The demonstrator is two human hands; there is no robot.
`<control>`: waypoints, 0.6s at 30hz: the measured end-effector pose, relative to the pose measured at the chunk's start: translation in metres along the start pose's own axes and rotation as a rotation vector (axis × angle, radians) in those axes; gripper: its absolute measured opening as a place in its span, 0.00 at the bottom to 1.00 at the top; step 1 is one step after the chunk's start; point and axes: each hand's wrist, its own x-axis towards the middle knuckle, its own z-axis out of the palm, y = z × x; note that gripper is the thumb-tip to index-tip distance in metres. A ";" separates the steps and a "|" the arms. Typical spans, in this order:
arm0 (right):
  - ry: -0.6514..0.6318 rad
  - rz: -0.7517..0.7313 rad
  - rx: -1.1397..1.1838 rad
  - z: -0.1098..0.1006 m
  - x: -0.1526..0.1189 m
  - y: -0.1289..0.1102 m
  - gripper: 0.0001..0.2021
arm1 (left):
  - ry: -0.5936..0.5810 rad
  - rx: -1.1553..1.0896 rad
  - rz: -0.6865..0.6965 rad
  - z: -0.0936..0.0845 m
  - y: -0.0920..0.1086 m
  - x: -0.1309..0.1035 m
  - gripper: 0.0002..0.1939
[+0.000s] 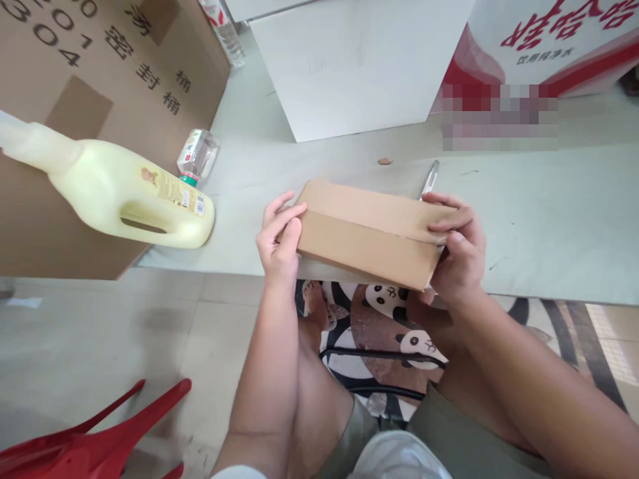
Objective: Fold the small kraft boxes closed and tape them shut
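Note:
A small brown cardboard box (367,246) is held over the table's front edge, tilted down to the right, its two top flaps meeting at a seam. At its left end my left hand (281,239) grips it with thumb and fingers. My right hand (459,246) closes round the right end, fingers on the top flap. Just behind my right hand lies a slim knife or pen (430,178), partly hidden. A small brown scrap (385,161) is on the table behind the box.
The table (549,219) bears a yellow jug (124,193), a small clear bottle (198,156), a large carton (100,100), a white box (359,66), a water bottle (227,36) and a red-white package (564,46). A red stool (110,432) stands lower left.

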 end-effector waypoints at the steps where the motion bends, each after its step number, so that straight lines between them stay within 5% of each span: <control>1: 0.004 -0.031 0.060 0.000 0.000 0.003 0.18 | -0.015 0.005 0.009 -0.003 -0.001 0.001 0.14; 5: 0.001 0.046 0.097 -0.003 0.000 0.014 0.23 | 0.102 -0.105 -0.097 -0.016 -0.009 0.007 0.11; 9: -0.251 0.212 0.079 -0.002 -0.004 0.013 0.29 | 0.339 -0.307 -0.335 -0.025 -0.015 0.012 0.13; 12: -0.352 0.123 0.177 0.004 -0.007 0.009 0.37 | 0.376 -0.298 -0.452 -0.020 -0.017 0.012 0.14; 15: -0.403 -0.018 0.203 0.008 -0.007 0.005 0.37 | 0.236 -0.225 -0.692 -0.009 -0.014 0.005 0.18; 18: -0.400 -0.072 0.138 0.007 -0.005 0.002 0.35 | -0.124 -0.207 -0.918 0.002 -0.005 -0.004 0.34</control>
